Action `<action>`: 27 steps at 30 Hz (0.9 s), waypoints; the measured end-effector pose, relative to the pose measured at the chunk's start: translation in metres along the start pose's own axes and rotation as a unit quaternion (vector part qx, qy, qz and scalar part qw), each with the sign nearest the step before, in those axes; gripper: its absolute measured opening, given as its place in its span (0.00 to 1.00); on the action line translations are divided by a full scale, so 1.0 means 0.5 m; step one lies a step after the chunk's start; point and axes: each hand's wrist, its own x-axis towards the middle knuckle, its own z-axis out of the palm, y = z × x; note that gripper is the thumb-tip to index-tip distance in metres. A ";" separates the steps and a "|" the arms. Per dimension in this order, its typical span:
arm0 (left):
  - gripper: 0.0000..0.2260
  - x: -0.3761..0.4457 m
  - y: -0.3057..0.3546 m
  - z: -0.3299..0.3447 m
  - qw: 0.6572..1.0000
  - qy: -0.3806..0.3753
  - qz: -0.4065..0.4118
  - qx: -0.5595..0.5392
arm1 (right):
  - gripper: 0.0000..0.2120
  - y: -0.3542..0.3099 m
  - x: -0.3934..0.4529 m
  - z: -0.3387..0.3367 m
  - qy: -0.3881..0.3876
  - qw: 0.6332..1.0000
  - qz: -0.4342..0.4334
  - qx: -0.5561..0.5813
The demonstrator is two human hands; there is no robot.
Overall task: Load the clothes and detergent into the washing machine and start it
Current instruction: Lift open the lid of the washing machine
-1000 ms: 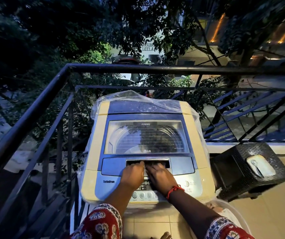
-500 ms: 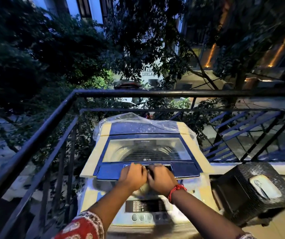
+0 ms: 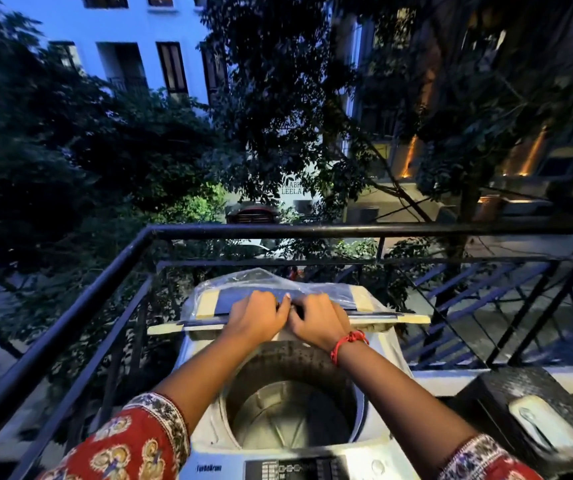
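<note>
Since half a second ago the blue-and-cream folding lid (image 3: 312, 299) has swung up and back, exposing the round ribbed metal drum (image 3: 288, 407) of the white top-loading washing machine (image 3: 209, 459). Crinkled clear plastic sheet (image 3: 243, 277) drapes the rear. Left hand (image 3: 255, 318) and right hand (image 3: 316, 322), side by side, fingers curled over the lid's front edge, gripping it.
</note>
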 end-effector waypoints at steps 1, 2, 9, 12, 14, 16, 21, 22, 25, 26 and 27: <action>0.27 0.014 -0.001 -0.006 1.000 0.003 0.003 0.005 | 0.14 0.000 0.013 -0.005 0.010 1.000 -0.004 -0.006; 0.27 0.028 -0.001 -0.012 1.000 0.007 0.007 0.010 | 0.14 -0.001 0.026 -0.010 0.019 1.000 -0.009 -0.010; 0.28 0.123 -0.003 -0.054 0.997 0.061 0.033 0.032 | 0.13 0.001 0.123 -0.042 0.055 0.996 -0.036 -0.057; 0.28 0.168 -0.010 -0.066 0.996 0.075 0.040 0.025 | 0.12 0.004 0.169 -0.047 0.068 0.995 -0.049 -0.062; 0.28 0.196 -0.012 -0.072 0.996 0.081 0.042 0.019 | 0.12 0.007 0.197 -0.050 0.074 0.994 -0.055 -0.064; 0.28 0.224 -0.015 -0.075 0.995 0.093 0.042 0.019 | 0.13 0.010 0.227 -0.052 0.078 0.993 -0.054 -0.070; 0.27 0.291 -0.020 -0.083 0.994 0.095 0.045 0.020 | 0.12 0.022 0.298 -0.057 0.071 0.994 -0.038 -0.071; 0.26 0.305 -0.022 -0.084 0.994 0.094 0.045 0.019 | 0.12 0.024 0.311 -0.058 0.068 0.995 -0.035 -0.071; 0.25 0.344 -0.029 -0.082 0.995 0.088 0.048 0.011 | 0.13 0.029 0.351 -0.061 0.057 0.996 -0.022 -0.067; 0.25 0.358 -0.031 -0.081 0.995 0.084 0.048 0.010 | 0.13 0.032 0.365 -0.061 0.053 0.996 -0.018 -0.065; 0.25 0.372 -0.033 -0.081 0.996 0.079 0.046 0.010 | 0.13 0.035 0.380 -0.058 0.048 0.997 -0.013 -0.061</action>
